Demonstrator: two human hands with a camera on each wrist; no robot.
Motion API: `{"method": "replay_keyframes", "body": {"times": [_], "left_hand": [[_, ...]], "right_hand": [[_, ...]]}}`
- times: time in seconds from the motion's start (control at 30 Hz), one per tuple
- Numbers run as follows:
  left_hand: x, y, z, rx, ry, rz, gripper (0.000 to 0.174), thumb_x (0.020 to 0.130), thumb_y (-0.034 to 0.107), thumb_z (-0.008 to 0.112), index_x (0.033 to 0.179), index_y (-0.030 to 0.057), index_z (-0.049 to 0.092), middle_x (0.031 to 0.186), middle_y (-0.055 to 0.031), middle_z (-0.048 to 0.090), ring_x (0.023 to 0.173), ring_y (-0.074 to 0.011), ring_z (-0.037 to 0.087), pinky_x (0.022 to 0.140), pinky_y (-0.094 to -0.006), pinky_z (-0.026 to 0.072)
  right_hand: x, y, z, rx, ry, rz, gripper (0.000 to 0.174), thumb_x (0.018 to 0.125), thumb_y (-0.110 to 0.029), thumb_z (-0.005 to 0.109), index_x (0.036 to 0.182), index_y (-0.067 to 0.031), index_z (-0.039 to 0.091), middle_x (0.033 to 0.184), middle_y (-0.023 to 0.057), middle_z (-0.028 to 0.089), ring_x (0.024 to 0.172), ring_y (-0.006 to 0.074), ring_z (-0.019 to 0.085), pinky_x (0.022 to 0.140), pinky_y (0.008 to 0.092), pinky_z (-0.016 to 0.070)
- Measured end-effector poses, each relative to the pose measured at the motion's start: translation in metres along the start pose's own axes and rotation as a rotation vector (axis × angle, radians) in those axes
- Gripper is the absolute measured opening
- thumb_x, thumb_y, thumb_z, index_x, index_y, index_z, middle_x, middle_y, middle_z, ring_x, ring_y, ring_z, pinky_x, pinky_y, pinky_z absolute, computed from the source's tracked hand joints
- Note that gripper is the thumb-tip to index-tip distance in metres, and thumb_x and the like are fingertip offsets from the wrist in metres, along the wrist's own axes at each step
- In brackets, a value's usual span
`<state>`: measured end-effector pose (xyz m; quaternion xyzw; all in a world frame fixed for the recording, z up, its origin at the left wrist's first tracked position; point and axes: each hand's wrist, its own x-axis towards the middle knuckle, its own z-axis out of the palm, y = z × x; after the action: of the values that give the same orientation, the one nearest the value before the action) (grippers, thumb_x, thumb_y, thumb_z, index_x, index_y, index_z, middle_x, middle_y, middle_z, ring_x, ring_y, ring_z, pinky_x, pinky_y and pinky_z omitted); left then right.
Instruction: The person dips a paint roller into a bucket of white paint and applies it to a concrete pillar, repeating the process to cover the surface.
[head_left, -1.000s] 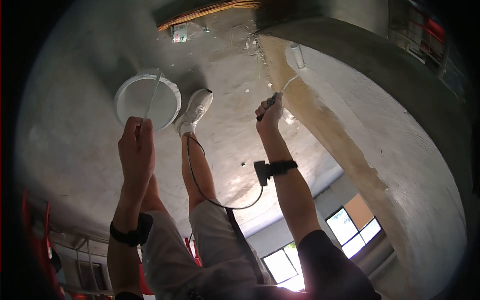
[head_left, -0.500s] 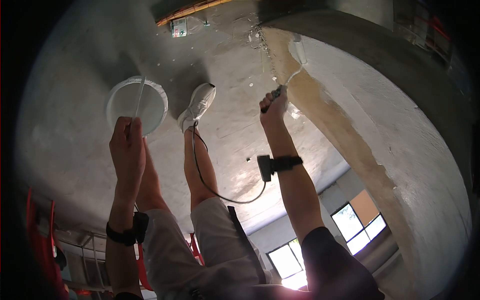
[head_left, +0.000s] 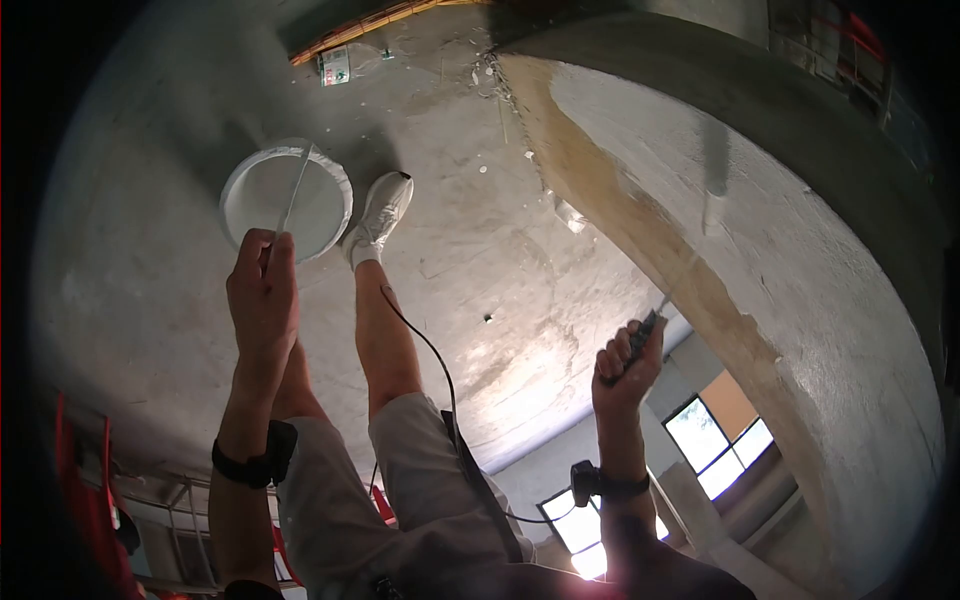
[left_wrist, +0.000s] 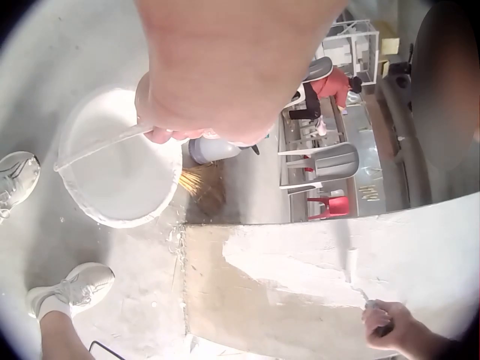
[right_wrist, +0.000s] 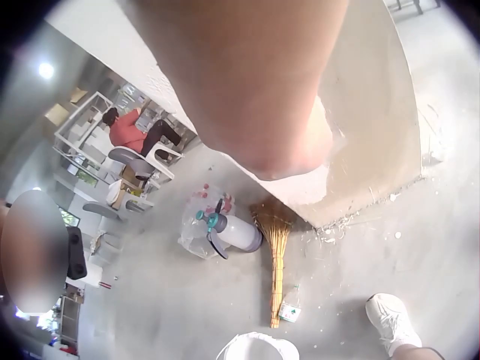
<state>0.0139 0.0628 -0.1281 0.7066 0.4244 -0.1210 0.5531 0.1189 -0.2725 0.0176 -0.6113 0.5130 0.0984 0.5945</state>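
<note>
Gripping the roller handle, the right hand has its fingers curled closed around it. The white roller is positioned at the white-coated part of the wall, beyond the tan band along the wall's floor-side edge; contact cannot be confirmed. The left hand pinches the thin bucket handle between thumb and fingers. The white bucket is beside a white shoe. On the floor, the broom lies between the sprayer and wall corner, bottle beside it.
</note>
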Motion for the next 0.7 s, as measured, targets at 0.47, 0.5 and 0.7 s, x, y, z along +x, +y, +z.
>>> {"method": "replay_keyframes", "body": {"times": [0.47, 0.5, 0.7], "left_hand": [[-0.005, 0.001, 0.000, 0.124, -0.030, -0.010, 0.022, 0.093, 0.023, 0.050, 0.087, 0.0020, 0.053, 0.065, -0.0082, 0.055, 0.062, -0.0140, 0.052, 0.060, -0.0295, 0.0415], [-0.004, 0.004, -0.001, 0.126, -0.049, -0.004, 0.022, 0.092, 0.023, 0.050, 0.088, 0.0022, 0.053, 0.067, -0.0093, 0.057, 0.063, -0.0156, 0.054, 0.061, -0.0303, 0.0428], [-0.008, 0.019, -0.006, 0.183, -0.081, 0.040, 0.022, 0.092, 0.023, 0.049, 0.091, 0.0019, 0.054, 0.070, -0.0120, 0.059, 0.065, -0.0197, 0.057, 0.063, -0.0329, 0.0439]], "right_hand": [[-0.111, -0.089, -0.065, -0.049, 0.139, -0.219, 0.045, 0.096, -0.047, 0.036, 0.077, -0.0082, 0.048, 0.048, -0.0019, 0.033, 0.033, 0.0062, 0.018, 0.029, 0.0211, 0.0158], [-0.116, -0.094, -0.065, -0.051, 0.161, -0.228, 0.045, 0.097, -0.047, 0.036, 0.078, -0.0083, 0.048, 0.048, -0.0020, 0.032, 0.032, 0.0063, 0.019, 0.029, 0.0211, 0.0161], [-0.133, -0.105, -0.082, 0.066, 0.145, -0.207, 0.045, 0.097, -0.047, 0.035, 0.078, -0.0083, 0.048, 0.048, -0.0019, 0.032, 0.032, 0.0066, 0.021, 0.028, 0.0216, 0.0167]]}}
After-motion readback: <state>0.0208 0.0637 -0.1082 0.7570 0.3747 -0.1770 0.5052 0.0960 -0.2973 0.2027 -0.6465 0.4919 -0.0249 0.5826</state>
